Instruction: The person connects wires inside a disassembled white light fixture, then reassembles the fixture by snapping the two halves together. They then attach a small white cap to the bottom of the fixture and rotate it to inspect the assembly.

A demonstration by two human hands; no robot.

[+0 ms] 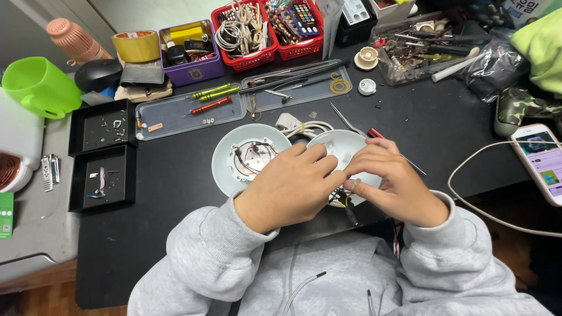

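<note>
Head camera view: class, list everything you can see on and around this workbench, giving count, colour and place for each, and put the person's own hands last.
Round housing halves: two, white, table centre; left one open with wires, right one under the hands.
Screwdrivers: three, two green and one red, on the clear tray.
Clear trays: two, behind the housings.
Black trays: two, table's left edge, small parts inside.
Baskets: two, red, rear centre, holding cables and a remote.
Purple box: one, rear left.
Tape roll: one, yellow, rear left.
Green cup: one, far left.
Phone: one, white, right edge.
Left hand: on the right housing.
Right hand: on the same housing.
</note>
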